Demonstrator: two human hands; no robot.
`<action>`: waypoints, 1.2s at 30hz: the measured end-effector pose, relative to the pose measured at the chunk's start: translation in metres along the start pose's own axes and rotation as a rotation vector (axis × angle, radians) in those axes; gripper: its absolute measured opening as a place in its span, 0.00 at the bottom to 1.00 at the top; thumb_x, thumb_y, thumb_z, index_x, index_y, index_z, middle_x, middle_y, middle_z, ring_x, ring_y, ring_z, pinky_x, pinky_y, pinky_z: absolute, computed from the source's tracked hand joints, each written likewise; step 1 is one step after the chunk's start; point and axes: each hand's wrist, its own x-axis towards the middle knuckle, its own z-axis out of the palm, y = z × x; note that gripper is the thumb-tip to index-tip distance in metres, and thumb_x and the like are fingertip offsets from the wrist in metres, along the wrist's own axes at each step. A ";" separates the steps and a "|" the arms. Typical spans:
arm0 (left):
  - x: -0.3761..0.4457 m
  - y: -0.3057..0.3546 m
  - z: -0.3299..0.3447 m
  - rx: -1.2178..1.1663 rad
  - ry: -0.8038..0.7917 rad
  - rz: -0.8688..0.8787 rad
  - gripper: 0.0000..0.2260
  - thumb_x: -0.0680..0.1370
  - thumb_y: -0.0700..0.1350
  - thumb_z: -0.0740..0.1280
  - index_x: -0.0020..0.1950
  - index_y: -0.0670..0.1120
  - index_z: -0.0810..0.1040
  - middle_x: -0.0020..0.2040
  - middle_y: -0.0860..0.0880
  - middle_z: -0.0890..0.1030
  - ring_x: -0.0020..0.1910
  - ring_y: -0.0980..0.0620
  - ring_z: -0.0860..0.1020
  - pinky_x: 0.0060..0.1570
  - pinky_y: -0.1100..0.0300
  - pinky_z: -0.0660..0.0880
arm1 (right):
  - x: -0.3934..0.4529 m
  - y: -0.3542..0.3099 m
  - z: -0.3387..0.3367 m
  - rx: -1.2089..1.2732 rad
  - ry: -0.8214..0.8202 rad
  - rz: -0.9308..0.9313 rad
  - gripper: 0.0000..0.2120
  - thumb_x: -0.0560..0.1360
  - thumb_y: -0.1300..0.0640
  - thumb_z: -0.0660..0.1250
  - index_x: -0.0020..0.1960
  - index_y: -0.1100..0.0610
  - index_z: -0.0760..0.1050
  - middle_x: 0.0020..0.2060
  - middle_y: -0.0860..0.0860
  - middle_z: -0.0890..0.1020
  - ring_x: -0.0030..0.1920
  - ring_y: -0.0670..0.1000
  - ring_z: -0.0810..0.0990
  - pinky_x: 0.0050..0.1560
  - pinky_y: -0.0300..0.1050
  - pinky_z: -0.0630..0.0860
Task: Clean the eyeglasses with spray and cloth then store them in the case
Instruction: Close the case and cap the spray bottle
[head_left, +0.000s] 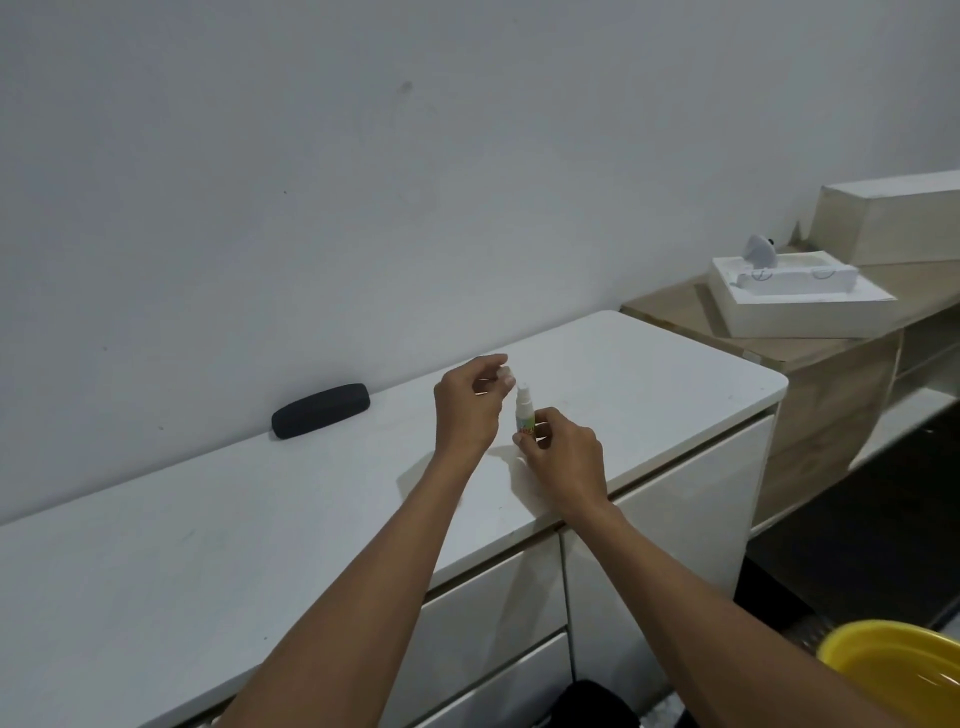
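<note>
A small white spray bottle (523, 413) with a coloured label stands upright over the white cabinet top (208, 519). My right hand (563, 460) grips its lower body. My left hand (470, 402) hovers just left of the nozzle, its fingertips pinching what looks like a small clear cap (508, 375). A closed black eyeglass case (320, 410) lies near the wall, to the left of both hands. No eyeglasses or cloth show in this view.
A wooden shelf unit (831, 405) adjoins the cabinet's right end, carrying a white foam tray (800, 306) and a pale box (893, 218). A yellow basin (898, 670) sits low at the right. Drawer fronts (498, 613) face me below the top.
</note>
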 end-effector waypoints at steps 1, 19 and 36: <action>-0.001 -0.001 0.001 -0.014 0.009 0.005 0.09 0.77 0.38 0.73 0.57 0.44 0.85 0.48 0.48 0.86 0.48 0.49 0.85 0.50 0.61 0.81 | 0.000 0.000 0.000 -0.001 -0.002 -0.002 0.12 0.77 0.48 0.71 0.58 0.53 0.81 0.50 0.50 0.87 0.48 0.53 0.84 0.48 0.47 0.77; -0.014 -0.013 0.006 0.023 -0.077 0.073 0.11 0.74 0.35 0.75 0.56 0.44 0.85 0.44 0.53 0.85 0.43 0.64 0.83 0.48 0.72 0.77 | 0.001 0.004 0.004 -0.013 0.008 -0.038 0.09 0.78 0.50 0.70 0.55 0.54 0.81 0.46 0.50 0.87 0.46 0.55 0.83 0.44 0.45 0.73; -0.018 -0.075 -0.085 0.553 -0.134 -0.139 0.28 0.80 0.59 0.68 0.76 0.48 0.70 0.72 0.47 0.75 0.71 0.47 0.73 0.70 0.48 0.71 | 0.043 -0.033 0.026 -0.047 -0.140 -0.035 0.06 0.74 0.53 0.70 0.48 0.55 0.80 0.42 0.50 0.84 0.44 0.53 0.81 0.39 0.47 0.74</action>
